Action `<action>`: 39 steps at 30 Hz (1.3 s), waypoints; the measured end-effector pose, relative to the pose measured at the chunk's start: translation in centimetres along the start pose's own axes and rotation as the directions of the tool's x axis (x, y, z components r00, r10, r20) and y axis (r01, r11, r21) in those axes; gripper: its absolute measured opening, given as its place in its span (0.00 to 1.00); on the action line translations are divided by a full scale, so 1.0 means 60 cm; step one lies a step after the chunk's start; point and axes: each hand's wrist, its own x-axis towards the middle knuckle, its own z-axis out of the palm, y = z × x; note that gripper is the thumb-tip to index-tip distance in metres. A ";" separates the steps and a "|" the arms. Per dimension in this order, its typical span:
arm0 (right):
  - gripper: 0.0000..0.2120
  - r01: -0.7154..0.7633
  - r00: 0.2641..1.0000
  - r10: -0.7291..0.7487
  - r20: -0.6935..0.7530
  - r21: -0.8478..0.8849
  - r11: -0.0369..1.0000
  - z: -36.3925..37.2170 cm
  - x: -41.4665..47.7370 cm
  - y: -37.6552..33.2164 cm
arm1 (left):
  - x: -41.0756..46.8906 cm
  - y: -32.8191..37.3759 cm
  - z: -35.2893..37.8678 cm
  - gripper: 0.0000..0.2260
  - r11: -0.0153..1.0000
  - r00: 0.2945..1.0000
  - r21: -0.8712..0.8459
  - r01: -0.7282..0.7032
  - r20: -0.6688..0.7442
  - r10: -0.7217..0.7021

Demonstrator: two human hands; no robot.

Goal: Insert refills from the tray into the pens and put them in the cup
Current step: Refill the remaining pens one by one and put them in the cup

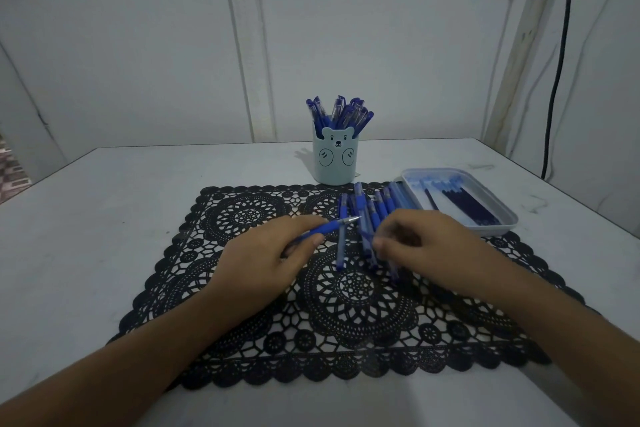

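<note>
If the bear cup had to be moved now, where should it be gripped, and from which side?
Grip the cup round its lower wall, coming from its left, probably. The standing pens splay out of the top, blocking a grasp from above; the tray and loose pens crowd its right.

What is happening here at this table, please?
A person is assembling pens. The left hand grips one blue pen, its tip pointing toward the right hand, which is blurred over the loose pens lying on the black lace mat; whether it holds one is unclear. Dark refills lie in the tray at the right. The bear cup behind holds many pens.
</note>
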 end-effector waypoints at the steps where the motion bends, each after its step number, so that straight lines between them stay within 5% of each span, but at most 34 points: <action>1: 0.03 0.000 0.999 0.002 -0.043 0.034 0.999 -0.004 0.003 0.003 | 0.000 -0.001 0.000 0.15 1.000 1.000 0.010 -0.005 0.002 0.005; 5: 0.06 0.049 0.989 -0.035 -0.146 0.094 0.994 -0.006 0.008 0.004 | -0.001 -0.001 0.003 0.14 0.998 0.999 0.049 -0.035 -0.009 0.035; 27: 0.10 0.283 0.957 -0.270 -0.104 0.151 0.947 0.035 0.009 0.010 | -0.004 0.007 0.007 0.12 0.906 0.920 0.161 -0.391 0.035 0.391; 34: 0.15 0.272 0.942 -0.256 -0.218 0.046 0.961 0.036 0.025 0.015 | 0.005 0.015 0.005 0.13 0.902 0.955 0.326 -0.282 0.007 0.296; 39: 0.19 0.111 0.960 -0.149 -0.239 -0.166 0.980 0.036 0.043 0.048 | 0.030 0.019 -0.017 0.11 0.925 0.989 0.380 0.008 -0.137 0.048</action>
